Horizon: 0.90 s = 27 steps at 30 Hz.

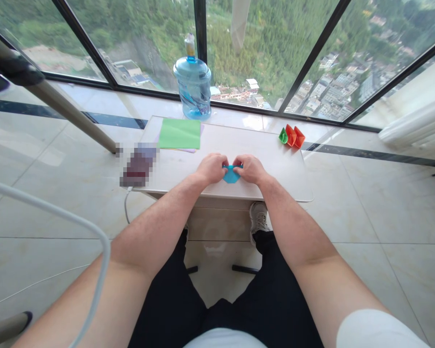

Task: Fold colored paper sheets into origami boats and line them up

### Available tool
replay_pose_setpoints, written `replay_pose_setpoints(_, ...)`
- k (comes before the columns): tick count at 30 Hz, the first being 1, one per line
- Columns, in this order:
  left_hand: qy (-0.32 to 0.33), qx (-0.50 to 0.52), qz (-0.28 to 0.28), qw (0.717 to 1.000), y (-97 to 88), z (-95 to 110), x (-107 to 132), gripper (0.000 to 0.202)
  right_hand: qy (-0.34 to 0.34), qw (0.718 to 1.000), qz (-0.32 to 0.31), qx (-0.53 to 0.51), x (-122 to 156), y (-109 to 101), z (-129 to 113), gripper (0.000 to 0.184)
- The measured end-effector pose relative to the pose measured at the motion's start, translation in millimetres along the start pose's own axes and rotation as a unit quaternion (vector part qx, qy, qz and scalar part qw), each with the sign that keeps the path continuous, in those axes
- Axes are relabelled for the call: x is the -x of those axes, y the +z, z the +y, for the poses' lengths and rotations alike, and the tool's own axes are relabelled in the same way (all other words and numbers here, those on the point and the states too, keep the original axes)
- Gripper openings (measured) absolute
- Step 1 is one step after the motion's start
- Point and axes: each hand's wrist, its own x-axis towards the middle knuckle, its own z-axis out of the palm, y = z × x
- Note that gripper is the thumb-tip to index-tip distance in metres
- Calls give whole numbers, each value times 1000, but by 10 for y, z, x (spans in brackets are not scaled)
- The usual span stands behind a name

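Observation:
A small folded piece of blue paper (231, 175) is between my hands, near the front edge of the low white table (250, 140). My left hand (212, 168) pinches its left upper corner with thumb and fingers. On the opposite corner, my right hand (250, 168) has the same kind of pinch. The paper's lower edge is angular and points toward me. Fingers cover part of its top edge.
Green paper sheets (180, 134) lie at the table's back left, with a purple edge beneath. Folded red paper pieces (295, 137) and a green one (283, 136) stand back right. A blue water jug (193, 89) stands behind the table. A pixelated object (139, 164) with a cable lies left.

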Motion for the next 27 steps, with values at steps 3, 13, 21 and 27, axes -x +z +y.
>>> replay_pose_setpoints(3,3,12,5,1000,7,-26,-17,24,-4,1000,0,-14,-22,26,9,16)
replay_pose_setpoints(13,35,29,28,999,55,-159,-33,23,-50,993,59,-94,-36,175,263,11)
replay_pose_setpoints(21,82,8,46,996,71,-242,53,27,-75,991,78,-77,111,141,357,15)
replay_pose_setpoints(27,111,-24,51,992,90,-234,98,31,-106,991,76,-14,172,122,361,25)
